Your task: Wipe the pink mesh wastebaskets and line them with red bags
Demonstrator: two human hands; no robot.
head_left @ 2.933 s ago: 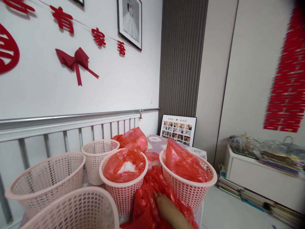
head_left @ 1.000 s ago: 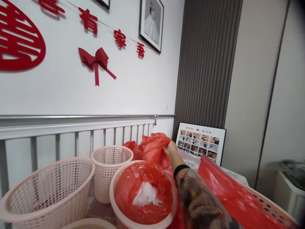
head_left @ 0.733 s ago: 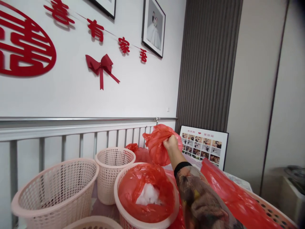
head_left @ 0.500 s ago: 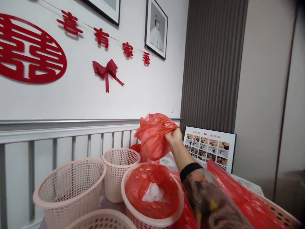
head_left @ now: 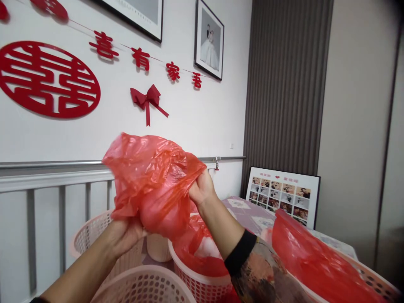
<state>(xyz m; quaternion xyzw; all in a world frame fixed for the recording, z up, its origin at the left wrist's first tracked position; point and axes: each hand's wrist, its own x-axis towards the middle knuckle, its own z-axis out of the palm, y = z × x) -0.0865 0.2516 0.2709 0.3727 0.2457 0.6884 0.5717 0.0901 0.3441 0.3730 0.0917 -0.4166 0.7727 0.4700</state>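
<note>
**Crumpled, translucent red plastic bag [head_left: 156,181] held up between left hand [head_left: 124,235] and right hand [head_left: 202,189]**

Nearest, at the bottom edge, stands a pale pink perforated plastic basket [head_left: 142,288], below the bag and apart from it. The left hand is under the bag's lower left edge, palm turned up; its fingers are partly hidden, so whether they grip or only support cannot be told. The right hand is closed on the bag's right-hand corner.

The bag hangs directly ahead, bridging the gap between the hands. Loose film spreads to the upper left, while a rounded bulge sags low in the middle (no clear long axis shows in the crumpled shape). The relation that matters most, I judge, is to the pink basket lined with red film [head_left: 210,288]: it sits below and right of the bulge, with white contents [head_left: 208,247] showing, and the right hand is nearer to it. Whether bag and lining touch is unclear.

Beyond the hands lies the desk under a lavender-and-white patterned cloth [head_left: 241,212]; farther back leans a white, black-edged photo board [head_left: 282,195].
</note>
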